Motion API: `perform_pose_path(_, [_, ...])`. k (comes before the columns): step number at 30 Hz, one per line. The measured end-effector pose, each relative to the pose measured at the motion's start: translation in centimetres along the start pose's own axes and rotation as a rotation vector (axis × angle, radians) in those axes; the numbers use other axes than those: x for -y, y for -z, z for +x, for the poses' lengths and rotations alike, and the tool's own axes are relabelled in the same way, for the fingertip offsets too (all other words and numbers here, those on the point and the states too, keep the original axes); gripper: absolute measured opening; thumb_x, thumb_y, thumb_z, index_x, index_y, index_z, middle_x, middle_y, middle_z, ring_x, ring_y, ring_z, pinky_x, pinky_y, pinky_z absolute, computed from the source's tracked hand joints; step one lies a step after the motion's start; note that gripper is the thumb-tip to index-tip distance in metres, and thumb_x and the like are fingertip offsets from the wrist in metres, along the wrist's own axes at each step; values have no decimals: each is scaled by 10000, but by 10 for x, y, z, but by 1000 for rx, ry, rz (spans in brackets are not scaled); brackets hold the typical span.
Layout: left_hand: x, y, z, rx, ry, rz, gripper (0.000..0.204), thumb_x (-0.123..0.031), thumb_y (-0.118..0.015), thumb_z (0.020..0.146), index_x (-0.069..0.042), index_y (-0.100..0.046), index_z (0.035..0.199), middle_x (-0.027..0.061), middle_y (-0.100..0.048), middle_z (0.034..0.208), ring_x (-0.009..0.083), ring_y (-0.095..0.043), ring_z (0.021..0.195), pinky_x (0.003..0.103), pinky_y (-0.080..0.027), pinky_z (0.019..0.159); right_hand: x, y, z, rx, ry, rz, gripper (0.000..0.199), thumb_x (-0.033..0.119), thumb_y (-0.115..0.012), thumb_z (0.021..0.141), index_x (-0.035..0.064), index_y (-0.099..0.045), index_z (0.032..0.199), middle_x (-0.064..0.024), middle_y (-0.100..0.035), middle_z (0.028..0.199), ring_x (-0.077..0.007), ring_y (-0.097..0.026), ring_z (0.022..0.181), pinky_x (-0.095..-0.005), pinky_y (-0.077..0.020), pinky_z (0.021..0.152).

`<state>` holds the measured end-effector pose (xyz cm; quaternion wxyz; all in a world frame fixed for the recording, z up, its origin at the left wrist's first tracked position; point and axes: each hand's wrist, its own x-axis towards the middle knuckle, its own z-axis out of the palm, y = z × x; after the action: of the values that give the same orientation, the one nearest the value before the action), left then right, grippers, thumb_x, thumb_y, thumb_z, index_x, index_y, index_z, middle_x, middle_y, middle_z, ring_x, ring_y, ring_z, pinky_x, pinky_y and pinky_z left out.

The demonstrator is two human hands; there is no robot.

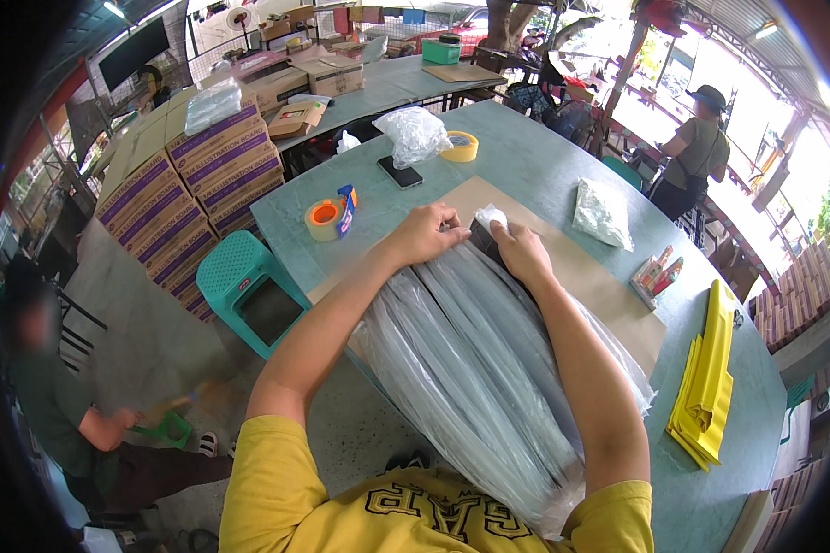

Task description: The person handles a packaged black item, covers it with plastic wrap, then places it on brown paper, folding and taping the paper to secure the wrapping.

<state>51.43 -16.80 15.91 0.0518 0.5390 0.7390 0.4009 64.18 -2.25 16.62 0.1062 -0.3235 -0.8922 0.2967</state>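
A long bundle in clear plastic wrapping [470, 341] leans from the green table toward my body, its far end on a brown cardboard sheet [609, 286]. My left hand [429, 232] has its fingers curled onto the plastic at the bundle's far end. Beside it, my right hand [523, 251] grips the same end, thumb against a bunched whitish plastic tip [491, 216]. A dark patch shows between the hands; what it is I cannot make out. Left of my left hand lies a tape dispenser [332, 216] with an orange core and blue handle.
Around the table [516, 138] lie a phone [399, 172], crumpled plastic [413, 135], yellow tape [459, 147], a plastic packet [602, 214], a small box of pens [657, 276] and folded yellow material [705, 378]. A teal stool [249, 286] and stacked cartons [189, 175] stand left. Two people are nearby.
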Motion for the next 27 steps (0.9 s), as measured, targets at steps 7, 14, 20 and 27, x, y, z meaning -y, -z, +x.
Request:
perform_pose_path(7, [6, -8, 9, -9, 54, 3, 290, -192, -591, 761, -12, -604, 988, 125, -598, 694, 216, -592, 660, 336, -466, 649, 5, -4, -3, -12, 47, -59, 439, 384, -407, 889, 21, -600, 1043, -230, -608, 1044, -370, -569, 1008, -450, -437, 858])
perform_pose_path(14, [8, -10, 15, 53, 80, 6, 406, -172, -576, 746, -25, -575, 1125, 126, -600, 691, 212, -593, 650, 333, -470, 648, 0, -3, 0, -17, 36, -55, 422, 370, -426, 885, 17, -594, 1043, -231, -610, 1037, -372, -571, 1003, -447, -441, 859])
perform_pose_path(20, [9, -9, 12, 16, 55, -10, 348, -167, -574, 749, -15, -576, 1062, 116, -575, 654, 205, -569, 616, 327, -455, 612, -1, -4, 1, -20, 25, -49, 427, 376, -427, 885, 19, -593, 1050, -235, -609, 1042, -374, -570, 1010, -453, -440, 857])
perform_pose_path(27, [9, -9, 11, 7, 61, -29, 284, -158, -583, 738, -22, -547, 985, 113, -564, 652, 204, -554, 606, 334, -445, 597, -2, -1, 2, -5, 29, -48, 487, 434, -462, 863, 23, -583, 1095, -233, -606, 1063, -366, -568, 1028, -444, -441, 864])
